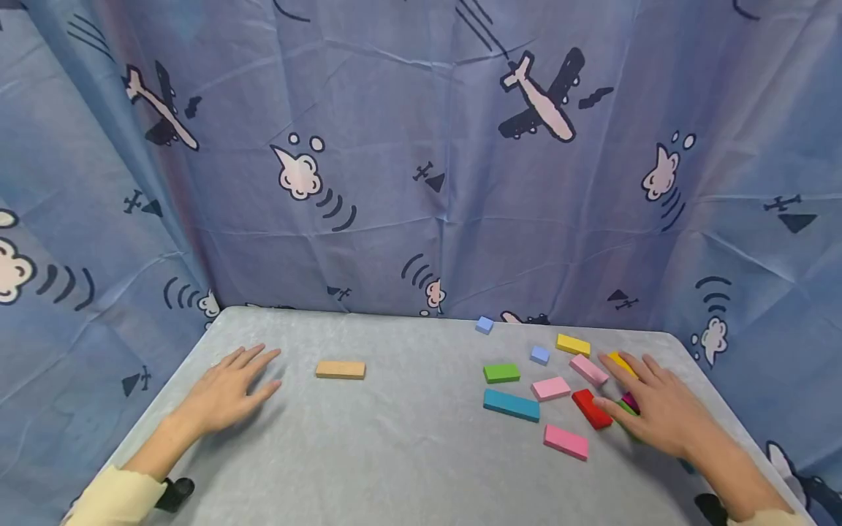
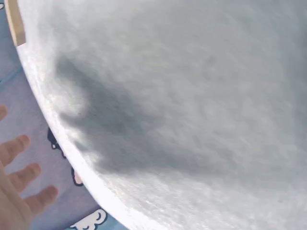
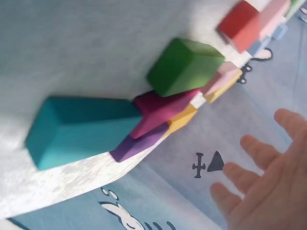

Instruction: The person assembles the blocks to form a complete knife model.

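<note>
My left hand (image 1: 226, 391) hovers over the left part of the table with its fingers spread, holding nothing. To its right a plain wooden block (image 1: 340, 370) lies flat. My right hand (image 1: 661, 405) is held above the blocks on the right, fingers apart and nothing in them. A red block (image 1: 591, 409) lies beside its thumb. In the right wrist view a teal block (image 3: 81, 129), a green block (image 3: 184, 67), a magenta block (image 3: 163, 110) and a purple block (image 3: 139, 143) lie close together; the head view hides part of this group behind the hand.
A blue block (image 1: 511, 405), a green block (image 1: 502, 373), several pink blocks (image 1: 566, 443), a yellow block (image 1: 573, 345) and small light blue blocks (image 1: 484, 325) lie scattered on the grey table (image 1: 395, 467). A patterned curtain (image 1: 368, 146) hangs behind and along the sides.
</note>
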{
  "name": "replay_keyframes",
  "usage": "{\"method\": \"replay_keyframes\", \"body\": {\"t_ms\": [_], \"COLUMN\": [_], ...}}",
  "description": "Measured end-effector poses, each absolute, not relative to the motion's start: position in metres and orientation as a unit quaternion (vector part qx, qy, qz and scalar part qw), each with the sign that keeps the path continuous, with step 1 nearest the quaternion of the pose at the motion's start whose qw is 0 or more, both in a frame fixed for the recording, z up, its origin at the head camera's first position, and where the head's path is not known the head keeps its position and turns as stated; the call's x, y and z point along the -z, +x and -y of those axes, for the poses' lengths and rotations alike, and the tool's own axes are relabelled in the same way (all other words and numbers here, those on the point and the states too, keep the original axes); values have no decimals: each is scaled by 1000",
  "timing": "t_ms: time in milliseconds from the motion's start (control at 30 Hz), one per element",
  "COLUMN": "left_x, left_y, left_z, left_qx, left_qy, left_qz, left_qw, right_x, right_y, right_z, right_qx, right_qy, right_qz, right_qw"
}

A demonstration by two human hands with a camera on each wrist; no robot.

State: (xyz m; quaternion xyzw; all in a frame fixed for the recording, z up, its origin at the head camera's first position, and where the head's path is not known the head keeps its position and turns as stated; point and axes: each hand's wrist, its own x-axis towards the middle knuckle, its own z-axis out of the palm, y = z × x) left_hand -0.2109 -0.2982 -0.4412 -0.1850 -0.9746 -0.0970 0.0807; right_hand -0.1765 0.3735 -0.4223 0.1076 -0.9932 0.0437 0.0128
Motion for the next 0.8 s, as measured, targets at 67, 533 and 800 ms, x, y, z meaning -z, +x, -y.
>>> {"method": "replay_keyframes", "body": {"t_ms": [67,533,800], "left_x": [439,441,449], "left_y": [-213,-232,-247], "left_z": [297,290,274], "left_qx": [116,272,376], "left_qy": [-194,-243,-229], "left_qz": [970,930,898], "left_qw": [87,53,5], "right_x": [419,413,424], "right_y": [-178,-185,-192], "right_z": [-372,-343,-326], "right_qx": [-57,-249,-364], "right_qy": [115,159,173], "right_qz": [992,955,915], "right_qw": [17,14,13]}}
